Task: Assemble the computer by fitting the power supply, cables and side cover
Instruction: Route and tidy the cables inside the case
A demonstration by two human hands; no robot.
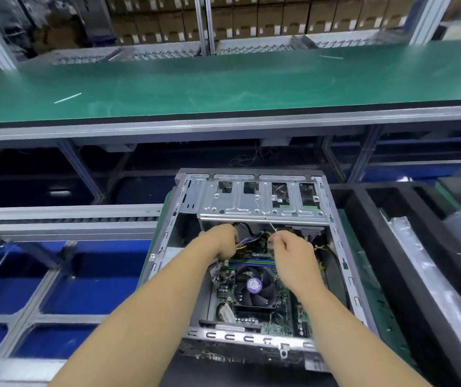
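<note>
An open computer case [251,263] lies on its side at the near edge of the workstation, side cover off, motherboard and CPU cooler fan [254,289] exposed. Both hands reach into its far end, just under the metal drive cage [260,199]. The left hand [221,241] has its fingers curled round a bundle of coloured cables [247,243] — the right hand [290,252] pinches a thin white cable tie [274,229] that angles up toward the cage. Beyond the case runs a green conveyor belt [223,85]; black foam trays [408,247] sit to the right.
</note>
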